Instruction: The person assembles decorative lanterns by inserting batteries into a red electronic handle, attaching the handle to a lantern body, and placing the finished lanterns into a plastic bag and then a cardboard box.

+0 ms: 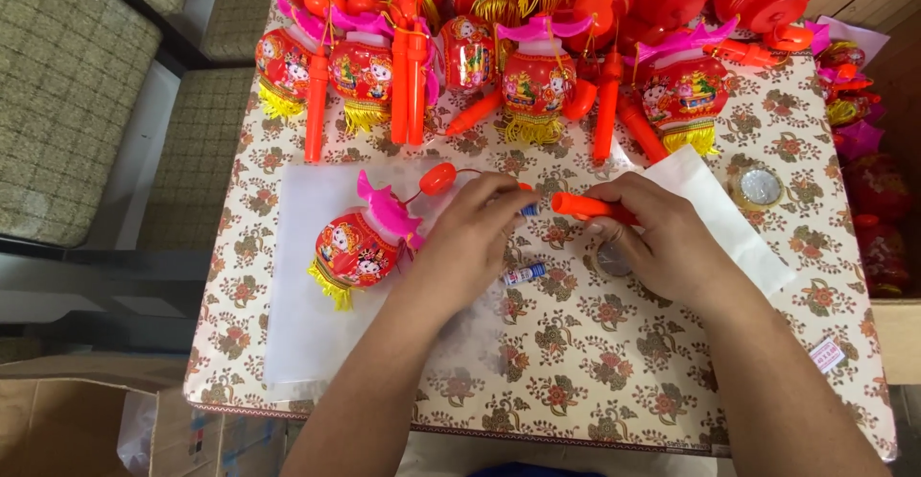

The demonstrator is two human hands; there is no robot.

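My right hand (pixel 662 237) grips an orange plastic lantern handle (pixel 580 206), its open end pointing left. My left hand (pixel 475 237) pinches a small blue-ended battery (pixel 529 209) right at that end. A second small battery (pixel 524 274) lies on the cloth just below my left hand. A red toy lantern (pixel 360 247) with a pink top and yellow fringe lies on a white sheet (pixel 307 323) left of my left hand, with an orange bulb piece (pixel 437 178) on a wire above it.
A row of several finished red lanterns (pixel 537 83) with orange handles fills the far edge of the floral-clothed table (pixel 595 362). A round tin (pixel 760 187) sits at right on the cloth. More lanterns lie in a box at far right (pixel 868 189). Cushioned seats stand at left.
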